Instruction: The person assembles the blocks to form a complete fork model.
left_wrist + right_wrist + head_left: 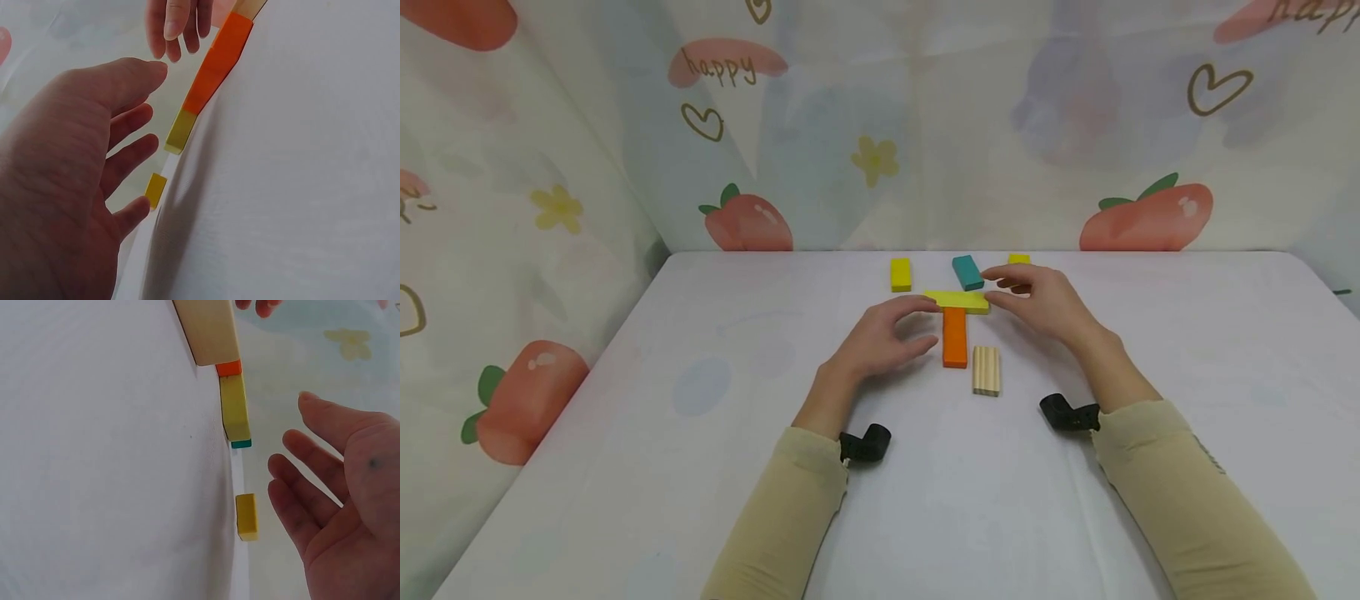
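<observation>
A yellow-green block (961, 302) lies crosswise at the far end of an orange block (955, 340), the two forming a T. My left hand (880, 337) is curved loosely beside them on the left, fingertips close to the crosswise block's left end and thumb near the orange one. At the opposite end, my right hand (1054, 304) hovers with bent, relaxed fingers, nothing between them. Both wrist views show space between thumb and fingers. A ribbed plain wooden block (987, 372) lies to the right of the orange block's near end. Behind the T is a teal block (967, 272), near the right fingertips.
Toward the table's back edge lie a yellow block (901, 275) on the left and another yellow block (1018, 258), partly hidden behind the right hand. A white cloth covers the table (625, 467). Patterned curtains (955, 125) hang behind and to the left.
</observation>
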A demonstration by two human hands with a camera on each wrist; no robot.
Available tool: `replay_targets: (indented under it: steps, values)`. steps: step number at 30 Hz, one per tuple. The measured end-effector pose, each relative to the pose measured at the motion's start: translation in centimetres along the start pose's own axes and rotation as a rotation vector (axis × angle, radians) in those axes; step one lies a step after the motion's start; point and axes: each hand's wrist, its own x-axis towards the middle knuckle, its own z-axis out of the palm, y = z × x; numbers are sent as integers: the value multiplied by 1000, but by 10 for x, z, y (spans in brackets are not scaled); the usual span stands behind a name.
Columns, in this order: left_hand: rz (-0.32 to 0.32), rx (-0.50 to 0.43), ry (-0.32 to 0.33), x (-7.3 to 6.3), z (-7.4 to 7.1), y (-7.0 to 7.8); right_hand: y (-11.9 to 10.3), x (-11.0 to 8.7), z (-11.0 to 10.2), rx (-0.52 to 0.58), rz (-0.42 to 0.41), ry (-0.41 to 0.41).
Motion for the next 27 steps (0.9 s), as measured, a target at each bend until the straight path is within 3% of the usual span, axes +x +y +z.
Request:
replay_targets:
  steps: [15, 27]
  values:
    - [59, -2, 44, 11, 6, 0, 2, -17, -5, 21, -43, -61]
    - [127, 13, 17, 27, 5, 1, 0, -41, -6, 34, -166, -105]
